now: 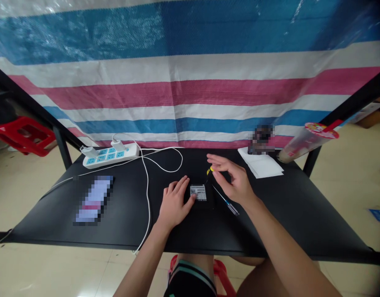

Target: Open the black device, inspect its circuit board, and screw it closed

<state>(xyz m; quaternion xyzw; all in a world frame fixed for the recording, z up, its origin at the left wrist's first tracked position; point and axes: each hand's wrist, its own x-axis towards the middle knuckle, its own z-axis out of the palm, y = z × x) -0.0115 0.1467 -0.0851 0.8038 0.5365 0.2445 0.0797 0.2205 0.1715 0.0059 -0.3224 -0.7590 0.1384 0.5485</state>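
A small black device with a white label (pixel 198 192) lies near the middle of the black table (pixel 289 214). My left hand (pixel 175 202) rests flat beside it on the left, fingers spread, thumb touching its edge. My right hand (pixel 231 179) hovers just right of the device with fingers stretched out, fingertips over a yellow-and-black screwdriver (pixel 210 170). A thin blue-handled screwdriver (pixel 226 201) lies on the table under that hand.
A white power strip (pixel 111 154) with plugged chargers sits at the back left, its white cables (pixel 147 185) trailing across the table. A phone (pixel 93 199) lies at the left. White paper (pixel 261 165) and a tilted plastic cup (pixel 304 142) are at the back right. A striped tarp hangs behind.
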